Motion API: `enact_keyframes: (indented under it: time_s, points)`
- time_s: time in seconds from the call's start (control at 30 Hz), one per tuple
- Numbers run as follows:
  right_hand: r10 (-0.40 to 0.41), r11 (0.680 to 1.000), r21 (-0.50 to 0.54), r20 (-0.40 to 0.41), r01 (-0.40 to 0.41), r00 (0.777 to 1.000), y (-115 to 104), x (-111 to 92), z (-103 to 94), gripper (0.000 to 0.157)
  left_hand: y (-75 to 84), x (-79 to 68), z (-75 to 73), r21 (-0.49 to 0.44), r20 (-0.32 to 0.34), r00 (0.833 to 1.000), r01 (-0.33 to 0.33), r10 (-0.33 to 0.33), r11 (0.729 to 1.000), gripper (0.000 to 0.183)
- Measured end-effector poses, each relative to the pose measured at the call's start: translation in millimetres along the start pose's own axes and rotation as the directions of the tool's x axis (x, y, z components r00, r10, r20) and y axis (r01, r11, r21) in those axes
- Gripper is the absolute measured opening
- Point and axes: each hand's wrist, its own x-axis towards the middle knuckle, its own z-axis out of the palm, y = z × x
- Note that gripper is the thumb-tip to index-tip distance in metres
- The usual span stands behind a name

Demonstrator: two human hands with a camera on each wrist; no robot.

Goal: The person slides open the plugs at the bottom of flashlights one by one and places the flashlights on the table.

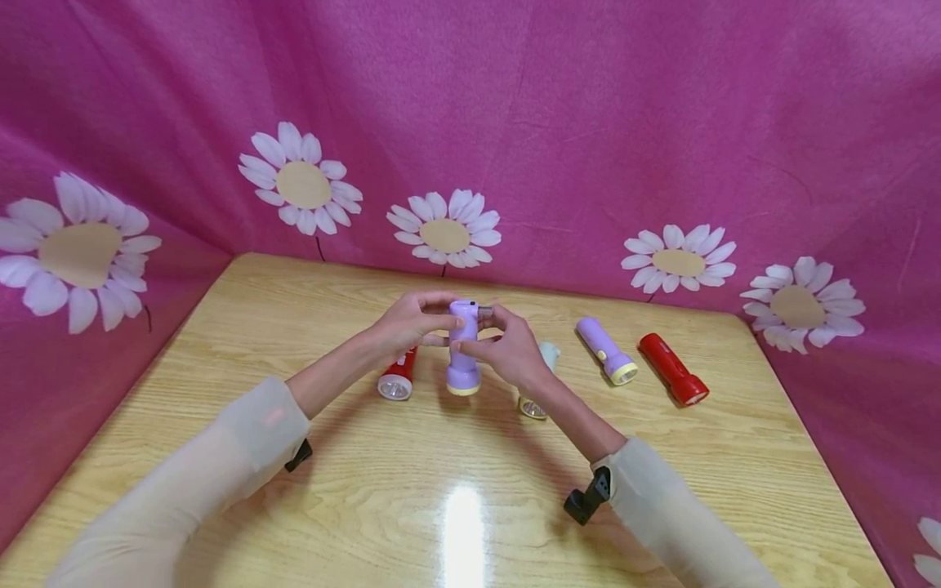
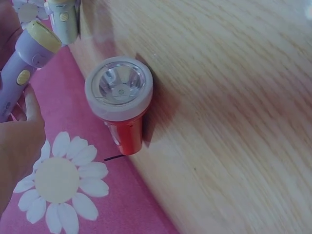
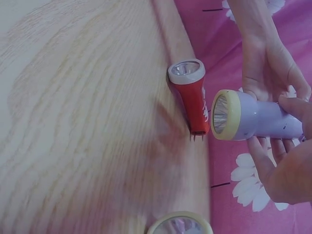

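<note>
Flashlight [image 1: 463, 364], purple and lens-down, is gripped by your left hand [image 1: 413, 321] and right hand [image 1: 516, 349], right of a red torch [image 1: 397, 380], as you seemingly work the upper tail end, the next move likely calling for steady support.

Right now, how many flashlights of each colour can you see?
Purple: 2, the held flashlight and the lying one
Red: 2, the white-rimmed one and the red-rimmed one
Pale green: 1, the partly hidden one
Total: 5 flashlights
</note>
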Motion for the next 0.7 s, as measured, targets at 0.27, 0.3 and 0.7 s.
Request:
enact_keyframes:
  time_s: [0.27, 0.3, 0.7]
  points:
    - [0.07, 0.998, -0.004, -0.015, -0.07, 0.997, 8.8, 3.6, 4.2, 0.036, -10.6, 7.9, -3.2, -0.002, -0.004, 0.997, 0.072, -0.072, 0.997, 0.04]
    - [0.081, 0.997, 0.001, -0.014, -0.081, 0.997, 9.7, 4.2, 4.8, 0.036, -11.8, 9.0, -3.7, 0.001, -0.007, 0.997, 0.08, -0.08, 0.997, 0.04]
    - [0.231, 0.954, 0.182, 0.055, -0.237, 0.971, 18.0, 11.0, 9.0, 0.037, -18.5, 18.1, -3.4, 0.061, -0.065, 0.985, 0.165, -0.161, 0.984, 0.032]
